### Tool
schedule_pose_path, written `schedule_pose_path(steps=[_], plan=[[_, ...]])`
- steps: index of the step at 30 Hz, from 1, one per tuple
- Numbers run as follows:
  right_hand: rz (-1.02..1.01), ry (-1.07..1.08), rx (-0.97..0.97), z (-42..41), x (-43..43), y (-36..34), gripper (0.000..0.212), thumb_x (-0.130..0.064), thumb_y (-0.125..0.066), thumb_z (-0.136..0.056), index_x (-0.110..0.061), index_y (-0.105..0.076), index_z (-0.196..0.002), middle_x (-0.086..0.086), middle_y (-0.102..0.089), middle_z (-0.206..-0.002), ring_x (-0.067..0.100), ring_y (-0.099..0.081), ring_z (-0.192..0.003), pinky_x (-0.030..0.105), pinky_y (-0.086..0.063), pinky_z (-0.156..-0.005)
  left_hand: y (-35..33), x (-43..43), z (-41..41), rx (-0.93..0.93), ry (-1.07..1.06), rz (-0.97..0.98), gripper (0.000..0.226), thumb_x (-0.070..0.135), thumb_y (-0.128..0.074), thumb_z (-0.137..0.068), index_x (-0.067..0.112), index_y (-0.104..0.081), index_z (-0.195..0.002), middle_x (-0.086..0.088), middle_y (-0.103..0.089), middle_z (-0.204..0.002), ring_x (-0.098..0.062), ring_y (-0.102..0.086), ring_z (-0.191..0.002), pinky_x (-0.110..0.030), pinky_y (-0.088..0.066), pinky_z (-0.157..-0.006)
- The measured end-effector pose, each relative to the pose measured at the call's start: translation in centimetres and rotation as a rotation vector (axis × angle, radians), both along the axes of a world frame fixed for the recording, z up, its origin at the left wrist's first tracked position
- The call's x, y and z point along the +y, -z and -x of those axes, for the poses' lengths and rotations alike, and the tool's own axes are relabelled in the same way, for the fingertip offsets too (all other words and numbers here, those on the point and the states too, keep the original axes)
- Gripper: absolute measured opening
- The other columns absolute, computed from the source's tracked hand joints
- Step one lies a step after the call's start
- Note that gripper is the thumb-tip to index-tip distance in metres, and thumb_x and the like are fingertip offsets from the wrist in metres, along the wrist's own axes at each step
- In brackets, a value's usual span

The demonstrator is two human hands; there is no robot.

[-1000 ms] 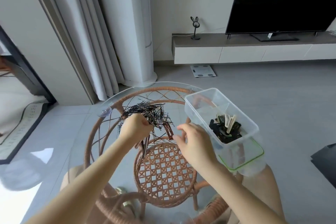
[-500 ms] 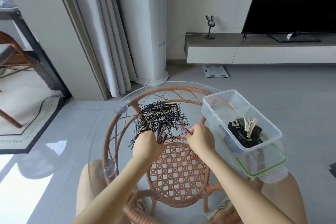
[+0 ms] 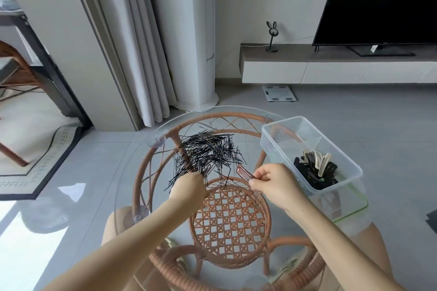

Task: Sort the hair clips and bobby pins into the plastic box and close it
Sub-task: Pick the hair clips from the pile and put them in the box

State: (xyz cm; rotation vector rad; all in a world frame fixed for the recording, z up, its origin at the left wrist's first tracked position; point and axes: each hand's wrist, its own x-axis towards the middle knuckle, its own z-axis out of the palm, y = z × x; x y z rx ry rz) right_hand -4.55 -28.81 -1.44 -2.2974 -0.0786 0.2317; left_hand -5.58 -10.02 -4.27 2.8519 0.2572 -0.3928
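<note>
Clear plastic box (image 3: 287, 136) holds black and cream hair clips (image 3: 315, 169). Right hand (image 3: 275, 184) pinches a brown clip (image 3: 244, 173); left hand (image 3: 189, 185) grips dark clips (image 3: 202, 168).

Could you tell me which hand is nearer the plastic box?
Right. The right hand, pinching a brown hair clip, is just left of the plastic box; the left hand, gripping dark clips, is farther left at the bobby pins.

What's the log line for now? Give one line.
left hand: grips dark clips | right hand: pinches brown clip | bobby pins: loose pile | plastic box: open
</note>
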Motion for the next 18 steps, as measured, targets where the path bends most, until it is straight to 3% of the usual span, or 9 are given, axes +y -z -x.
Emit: schedule_pose_path(steps=[3, 5, 11, 15, 18], plan=[[0.032, -0.017, -0.022, 0.7, -0.3, 0.4, 0.007, -0.015, -0.067, -0.079, -0.017, -0.063, -0.075, 0.001, -0.069, -0.075, 0.015, -0.065, -0.073, 0.026, -0.051, -0.066, -0.1, 0.7, 0.4, -0.021, -0.04, 0.056, 0.027, 0.013, -0.036, -0.097, 0.007, -0.052, -0.076, 0.001, -0.042, -0.063, -0.011, -0.039, -0.053, -0.02, -0.035, -0.044], [0.018, -0.017, -0.033, 1.2, -0.4, 0.8, 0.005, -0.015, -0.067, -0.079, -0.016, -0.063, -0.077, 0.001, -0.068, -0.075, 0.014, -0.064, -0.072, 0.021, -0.049, -0.063, -0.3, 1.3, 0.4, -0.039, -0.057, 0.102, 0.033, 0.018, -0.039, -0.096, 0.009, -0.047, -0.065, -0.001, -0.051, -0.063, -0.013, -0.046, -0.053, -0.02, -0.034, -0.044], [-0.072, 0.027, -0.162, 2.2, -1.8, -0.4, 0.004, -0.017, -0.069, -0.078, -0.017, -0.065, -0.077, -0.004, -0.068, -0.073, 0.01, -0.062, -0.069, 0.016, -0.042, -0.058, -4.0, 1.6, 0.0, -0.148, -0.046, 0.19, 0.032, 0.021, -0.045, -0.093, -0.001, -0.061, -0.078, -0.013, -0.064, -0.073, -0.022, -0.054, -0.062, -0.039, -0.054, -0.065], [-0.114, 0.216, -0.354, 2.5, -5.5, -2.6, 0.01, -0.012, -0.07, -0.076, -0.019, -0.064, -0.075, -0.01, -0.066, -0.069, 0.006, -0.061, -0.064, 0.011, -0.046, -0.058, -7.9, -2.0, -0.7, -0.158, 0.064, 0.281, 0.029, 0.022, -0.046, -0.092, 0.001, -0.056, -0.075, -0.007, -0.053, -0.065, -0.022, -0.047, -0.058, -0.029, -0.038, -0.052], [-0.084, 0.397, -0.427, 1.4, -8.8, -3.6, 0.013, -0.01, -0.07, -0.076, -0.021, -0.065, -0.075, -0.005, -0.068, -0.069, 0.012, -0.064, -0.067, 0.025, -0.05, -0.069, -9.5, -7.0, -2.2, -0.115, 0.192, 0.371, 0.028, 0.02, -0.046, -0.092, -0.001, -0.063, -0.084, -0.008, -0.057, -0.07, -0.022, -0.047, -0.057, -0.026, -0.036, -0.05]])
